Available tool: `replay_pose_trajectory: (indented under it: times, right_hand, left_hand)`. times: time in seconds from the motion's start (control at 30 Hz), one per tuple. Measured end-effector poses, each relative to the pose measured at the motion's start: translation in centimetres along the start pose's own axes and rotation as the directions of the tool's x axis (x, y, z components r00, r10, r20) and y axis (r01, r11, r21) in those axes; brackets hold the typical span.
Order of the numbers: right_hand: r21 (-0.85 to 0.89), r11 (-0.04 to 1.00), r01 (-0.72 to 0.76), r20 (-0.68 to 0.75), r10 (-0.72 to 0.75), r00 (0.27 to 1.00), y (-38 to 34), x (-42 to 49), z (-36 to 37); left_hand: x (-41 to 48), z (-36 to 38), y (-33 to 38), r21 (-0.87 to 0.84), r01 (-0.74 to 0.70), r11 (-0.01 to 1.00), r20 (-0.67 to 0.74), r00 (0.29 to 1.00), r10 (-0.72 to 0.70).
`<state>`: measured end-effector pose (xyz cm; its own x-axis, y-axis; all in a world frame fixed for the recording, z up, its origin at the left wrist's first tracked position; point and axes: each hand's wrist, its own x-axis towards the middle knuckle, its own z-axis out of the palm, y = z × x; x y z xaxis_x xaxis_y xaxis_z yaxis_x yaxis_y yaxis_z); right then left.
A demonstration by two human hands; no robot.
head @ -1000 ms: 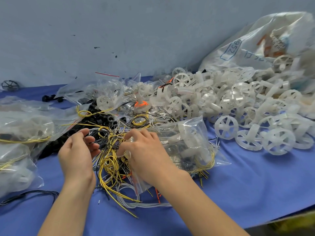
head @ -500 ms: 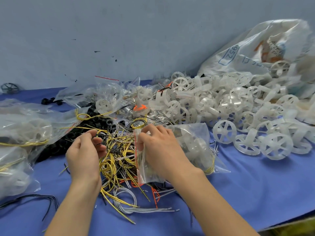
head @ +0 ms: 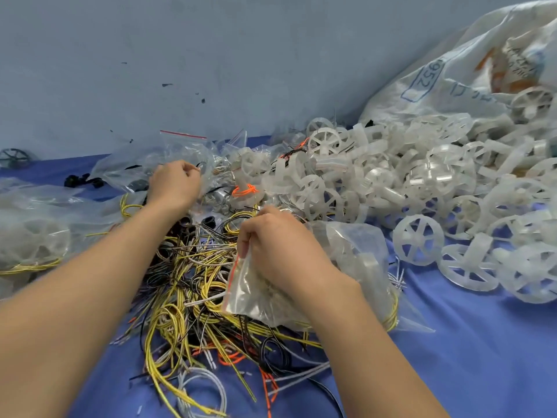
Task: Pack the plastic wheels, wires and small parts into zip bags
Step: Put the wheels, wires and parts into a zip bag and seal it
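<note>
Beside the plastic wheels point(head: 391, 182), above the wires point(head: 187, 282), the right hand point(head: 280, 245) pinches a part-filled zip bag point(head: 253, 294) by its mouth, which may sag and spill while the left hand point(head: 176, 184), fingers curled on I cannot tell what, reaches among small parts point(head: 221, 199).

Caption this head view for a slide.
Right hand grips a zip bag over tangled wires; left hand reaches among clear bags.

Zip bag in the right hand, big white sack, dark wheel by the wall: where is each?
zip bag point(head: 355, 267), head view, its clear bulging side.
white sack point(head: 470, 64), head view, printed upper side.
dark wheel point(head: 14, 157), head view, its spokes.
</note>
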<state>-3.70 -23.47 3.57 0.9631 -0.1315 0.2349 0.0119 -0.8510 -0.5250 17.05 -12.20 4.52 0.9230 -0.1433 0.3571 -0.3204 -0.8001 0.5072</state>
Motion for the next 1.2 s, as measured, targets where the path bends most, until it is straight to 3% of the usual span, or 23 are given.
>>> replay_pose_trajectory:
  times: [0.13,0.27,0.4,0.63,0.77,0.87,0.93,1.0,1.1,1.13,1.2]
  right_hand:
    - [0.02,1.0,0.003,0.022,-0.003,1.0,0.1,0.9,0.4]
    - [0.061,0.998,0.019,0.026,-0.02,0.999,0.2,1.1,0.5]
    - [0.129,0.991,0.021,-0.004,-0.02,1.0,0.2,1.4,0.2]
    - [0.136,0.988,0.078,-0.029,-0.075,0.997,-0.1,1.0,0.0]
    - [0.128,0.99,0.06,-0.046,-0.055,0.997,0.5,1.0,-0.3]
    - [0.167,0.985,0.038,-0.096,-0.022,0.995,1.1,0.6,-0.7]
    - [0.237,0.971,0.019,-0.136,0.013,0.991,1.4,0.3,-0.8]
    - [0.342,0.939,-0.015,-0.149,0.071,0.986,1.6,0.0,-0.9]
    - [0.66,0.744,-0.104,-0.091,0.216,0.972,1.3,-0.3,-1.4]
    - [0.775,0.613,-0.151,-0.027,0.271,0.962,1.0,-0.3,-1.7]
    - [0.944,0.24,-0.225,0.148,0.299,0.943,0.5,-0.5,-2.2]
  left_hand:
    - [3.0,2.6,-0.9,0.283,-0.18,0.942,0.153,0.978,0.141]
    - [4.3,5.3,-1.0,0.272,-0.104,0.957,0.286,0.958,0.023]
    - [5.2,6.5,-1.8,0.183,0.026,0.983,0.261,0.963,-0.074]
    - [4.8,6.0,-2.5,0.173,-0.005,0.985,0.077,0.997,-0.008]
    - [3.1,3.1,-0.2,-0.023,-0.04,0.999,-0.099,0.994,0.038]
    - [0.9,-0.2,2.0,-0.199,-0.086,0.976,-0.155,0.986,0.055]
    - [-1.1,-2.3,3.2,-0.434,-0.055,0.899,-0.116,0.993,0.005]
    - [-3.7,-4.1,4.1,-0.686,0.004,0.728,-0.042,0.998,-0.045]
    - [-8.2,-5.8,5.1,-0.884,0.081,0.46,0.064,0.997,-0.053]
    - [-9.7,-6.1,5.3,-0.916,0.085,0.392,0.077,0.996,-0.035]
    - [-12.6,-6.4,5.4,-0.945,0.061,0.321,0.072,0.997,0.022]
